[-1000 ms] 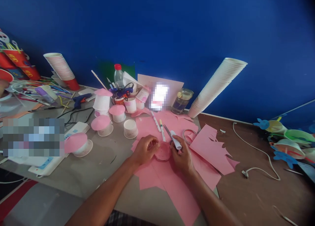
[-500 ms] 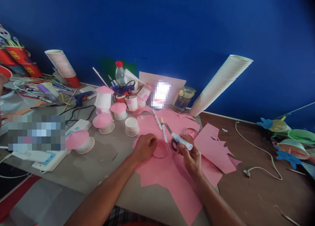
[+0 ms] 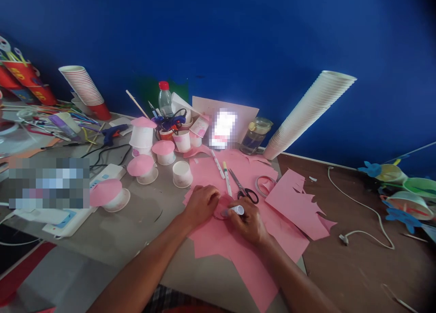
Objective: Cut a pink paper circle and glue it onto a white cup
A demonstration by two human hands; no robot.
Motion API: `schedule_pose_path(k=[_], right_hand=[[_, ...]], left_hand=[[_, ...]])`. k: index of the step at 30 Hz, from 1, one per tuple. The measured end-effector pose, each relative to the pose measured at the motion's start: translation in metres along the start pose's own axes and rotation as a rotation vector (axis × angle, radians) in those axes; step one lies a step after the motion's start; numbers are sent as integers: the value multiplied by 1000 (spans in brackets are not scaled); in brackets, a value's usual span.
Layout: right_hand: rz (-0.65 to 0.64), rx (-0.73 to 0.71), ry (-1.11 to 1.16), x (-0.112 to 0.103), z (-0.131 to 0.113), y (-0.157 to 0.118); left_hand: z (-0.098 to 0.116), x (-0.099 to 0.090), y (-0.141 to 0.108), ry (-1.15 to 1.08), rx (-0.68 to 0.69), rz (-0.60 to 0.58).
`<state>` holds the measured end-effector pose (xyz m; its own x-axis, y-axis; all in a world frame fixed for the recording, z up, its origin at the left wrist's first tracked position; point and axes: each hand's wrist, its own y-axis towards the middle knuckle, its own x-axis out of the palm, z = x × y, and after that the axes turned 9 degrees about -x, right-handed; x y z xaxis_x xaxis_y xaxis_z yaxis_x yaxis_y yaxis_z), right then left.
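Pink paper lies spread before me, its edges jagged. A thin, see-through ring rests on it, partly covered by my hands. My left hand is closed at the ring's left edge, fingertips curled down against it. In my right hand is a white marker, slanted with its lower end at the inside of the ring; its tip is hidden. Scissors with black handles lie just above my right hand. Two more markers lie on the paper beyond. A second ring sits to the right.
Paper cups with pink paper tops stand on the left by a power strip. A tall leaning stack of white cups, a glass jar and a lit phone are at the back. A cable lies right.
My right hand has moved left and down with the marker, from above the scissors to the ring. The scissors now show fully. My left hand stays at the ring.
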<state>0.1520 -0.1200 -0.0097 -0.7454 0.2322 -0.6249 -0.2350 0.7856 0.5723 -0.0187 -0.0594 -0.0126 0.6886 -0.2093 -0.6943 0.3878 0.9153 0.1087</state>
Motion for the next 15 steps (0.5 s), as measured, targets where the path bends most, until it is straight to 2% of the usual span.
schedule_pose_path(k=[8,15], right_hand=[[1,13,-10,1,0,0],[-91,11,5,4,-1,1]], left_hand=[[-5,3,0,36,51,8],[-3,1,-1,141,121,-32]])
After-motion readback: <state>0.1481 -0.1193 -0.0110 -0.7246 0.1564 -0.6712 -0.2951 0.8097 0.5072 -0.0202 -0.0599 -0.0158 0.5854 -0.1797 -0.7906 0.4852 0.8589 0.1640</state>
